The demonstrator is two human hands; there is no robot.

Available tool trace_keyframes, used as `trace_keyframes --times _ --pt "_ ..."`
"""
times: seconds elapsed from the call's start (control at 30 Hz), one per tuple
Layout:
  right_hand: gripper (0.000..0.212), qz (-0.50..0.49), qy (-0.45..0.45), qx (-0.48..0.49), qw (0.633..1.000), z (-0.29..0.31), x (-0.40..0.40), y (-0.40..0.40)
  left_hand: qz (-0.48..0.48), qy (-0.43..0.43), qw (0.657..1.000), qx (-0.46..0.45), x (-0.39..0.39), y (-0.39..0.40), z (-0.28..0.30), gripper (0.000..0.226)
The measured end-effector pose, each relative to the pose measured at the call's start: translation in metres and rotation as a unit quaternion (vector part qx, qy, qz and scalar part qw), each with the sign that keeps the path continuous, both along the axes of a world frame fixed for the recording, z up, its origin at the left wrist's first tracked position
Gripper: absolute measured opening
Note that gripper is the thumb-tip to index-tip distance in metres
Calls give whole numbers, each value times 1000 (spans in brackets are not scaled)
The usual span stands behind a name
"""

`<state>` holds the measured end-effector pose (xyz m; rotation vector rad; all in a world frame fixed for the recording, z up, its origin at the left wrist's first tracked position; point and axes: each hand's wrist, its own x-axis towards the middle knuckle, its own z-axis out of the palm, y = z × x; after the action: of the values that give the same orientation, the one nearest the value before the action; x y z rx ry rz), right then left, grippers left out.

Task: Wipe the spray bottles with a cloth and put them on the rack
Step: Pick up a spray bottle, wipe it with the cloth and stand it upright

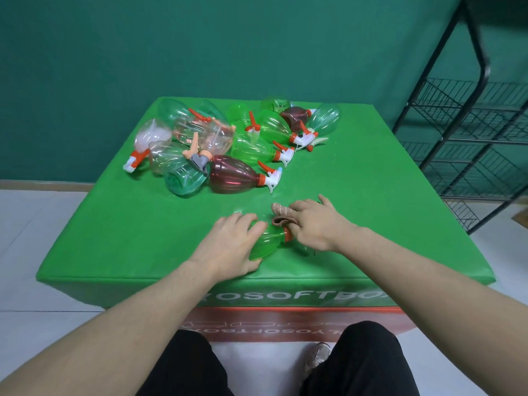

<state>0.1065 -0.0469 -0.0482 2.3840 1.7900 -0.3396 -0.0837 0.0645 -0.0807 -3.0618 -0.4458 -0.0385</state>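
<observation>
A green bottle [264,240] is lain on its side on the green pad [357,201], near the pad's 6 o'clock edge, its orange collar pointed toward 3 o'clock. The left hand [228,247] is laid over the bottle's wide base end, fingers curled round it in a loose grip. The right hand [315,224] is closed on a tan cloth [281,214], which is pressed against the bottle's neck just by the collar; the spray head is hidden under that hand. The 2 hands are set close together, parted only by the bottle's body.

At 12 o'clock from the hands, a heap of bottles [228,141] is spread across the far half of the pad, all on their sides: clear, pink, teal, bright green and 2 dark red ones, most with orange-and-white trigger heads. The nearest of these, a dark red bottle [234,174], is well apart from the held one.

At 2 o'clock, beside the pad, a black wire rack [468,138] is stood against the green wall [200,47].
</observation>
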Motion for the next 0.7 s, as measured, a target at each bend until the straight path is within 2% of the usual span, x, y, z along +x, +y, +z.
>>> trace_keyframes --times 0.27,0.43,0.57,0.7 --pt "52 6 74 24 997 -2 -2 25 7 7 1000 -10 4 3 3 78" --pt "37 -38 158 67 984 0 8 23 16 2 999 -28 6 5 4 79" --pt "35 -112 247 117 955 -2 19 14 23 0 999 -44 3 6 6 82" --pt "41 -204 320 204 902 -9 22 8 28 7 998 -64 3 8 8 92"
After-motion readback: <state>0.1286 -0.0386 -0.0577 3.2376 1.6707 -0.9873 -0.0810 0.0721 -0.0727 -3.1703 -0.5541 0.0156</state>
